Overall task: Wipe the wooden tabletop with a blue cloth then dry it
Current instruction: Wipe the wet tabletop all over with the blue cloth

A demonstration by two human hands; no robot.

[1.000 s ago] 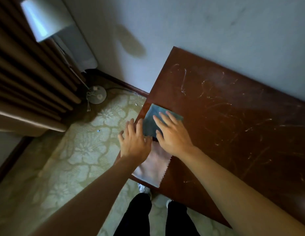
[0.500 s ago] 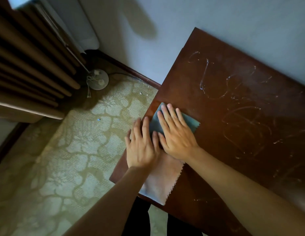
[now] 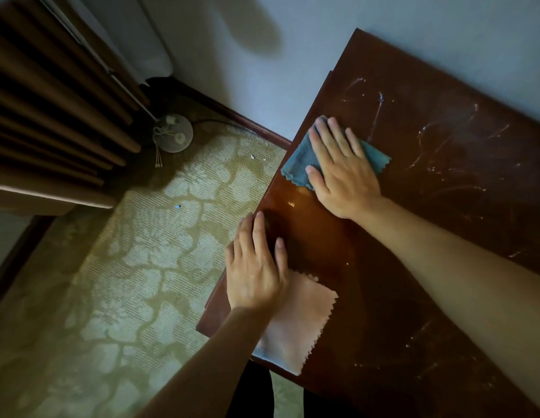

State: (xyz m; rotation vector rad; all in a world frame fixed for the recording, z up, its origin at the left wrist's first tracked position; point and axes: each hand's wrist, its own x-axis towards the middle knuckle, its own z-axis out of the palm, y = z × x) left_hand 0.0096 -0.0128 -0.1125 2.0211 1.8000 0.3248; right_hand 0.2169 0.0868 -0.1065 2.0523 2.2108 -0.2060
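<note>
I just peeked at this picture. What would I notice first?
First, the right hand pressed flat on a blue cloth at the left edge of the dark wooden table. Next, the left hand resting on a pink cloth nearer the person. White streaks mark the wood beyond.

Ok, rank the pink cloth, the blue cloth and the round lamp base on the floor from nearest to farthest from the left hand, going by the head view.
1. Pink cloth: partly under the left hand, at the table's near corner.
2. Blue cloth: farther along the table edge, under the right hand.
3. Lamp base: on the floor by the curtain, off to the left.
</note>
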